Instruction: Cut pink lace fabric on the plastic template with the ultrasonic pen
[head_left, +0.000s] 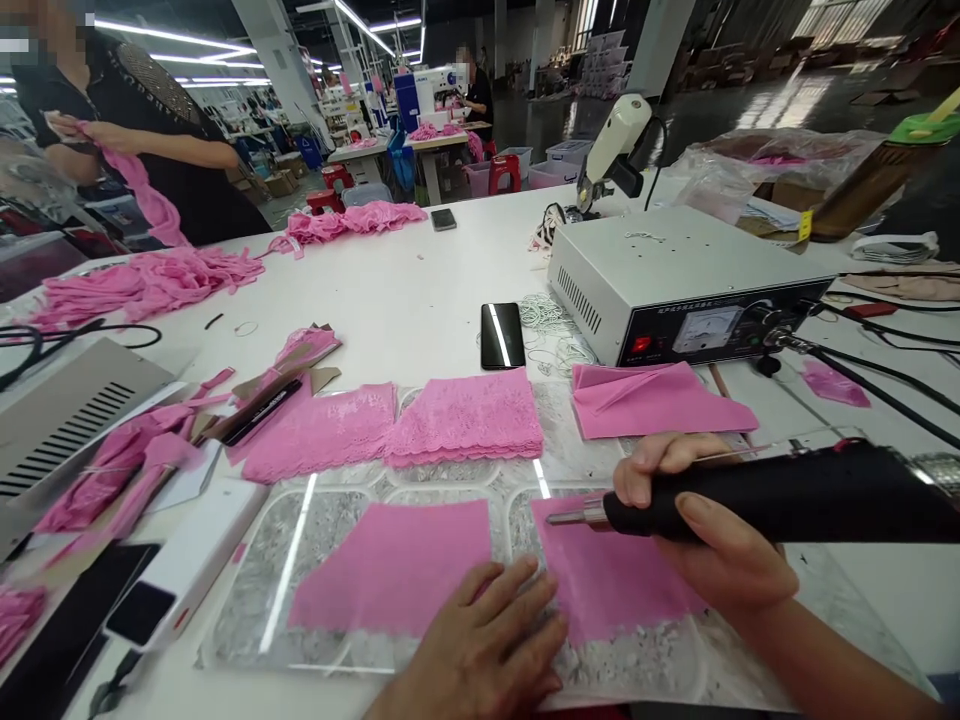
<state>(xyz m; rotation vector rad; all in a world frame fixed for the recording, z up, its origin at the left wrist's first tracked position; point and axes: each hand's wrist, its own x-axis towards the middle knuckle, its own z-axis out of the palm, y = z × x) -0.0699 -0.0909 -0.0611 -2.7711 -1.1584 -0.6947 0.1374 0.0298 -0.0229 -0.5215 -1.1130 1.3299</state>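
Note:
My right hand (705,530) is wrapped round a black handheld cutting tool (780,492), whose metal tip (570,517) points left over a pink fabric piece (600,580). My left hand (487,640) lies flat with fingers spread, pressing the edges of that piece and of another pink fabric piece (390,565). Both pieces rest on a clear glass plate (285,560) near the table's front edge. Behind them lie stacked pink lace pieces (465,415) and a folded pink piece (652,400).
A grey-white control box (675,280) with a dial stands at the right, cables trailing. A black phone (501,335) lies mid-table. A second grey box (67,410) sits at the left. Pink strips (142,285) are heaped far left, where a person in black handles fabric.

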